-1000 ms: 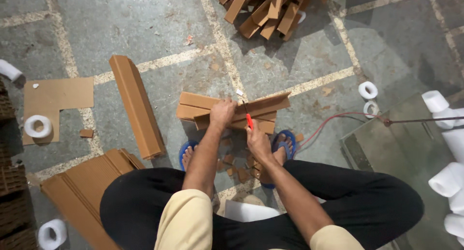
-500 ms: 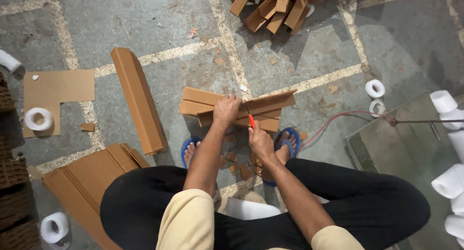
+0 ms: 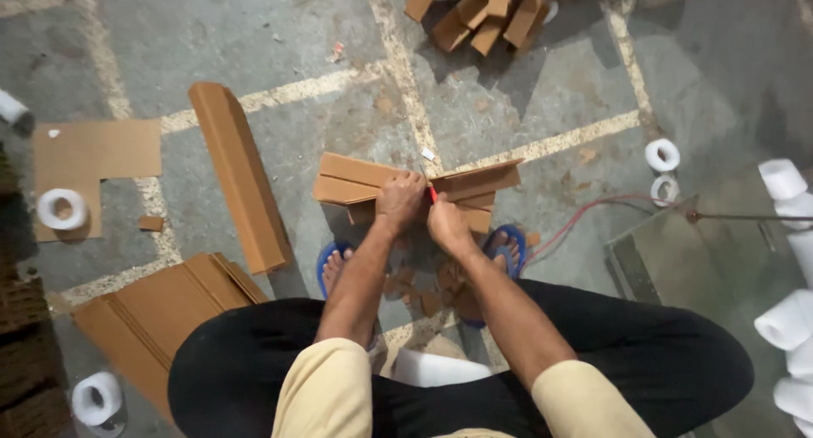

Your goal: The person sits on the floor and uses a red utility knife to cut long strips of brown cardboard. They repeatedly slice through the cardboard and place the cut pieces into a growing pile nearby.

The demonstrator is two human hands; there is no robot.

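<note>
Head view: a cardboard strip (image 3: 373,184) is cut with a red knife (image 3: 433,192) on the floor between the feet.
The strip is pinned by the clenched left hand (image 3: 400,199); the knife is gripped in the right hand (image 3: 447,226), and is best kept clear of the holding fingers.

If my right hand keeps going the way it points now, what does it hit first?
The right hand points away from the body, so it would likely first meet the cardboard strips directly ahead. It holds a red cutter; depth is hard to judge.
</note>
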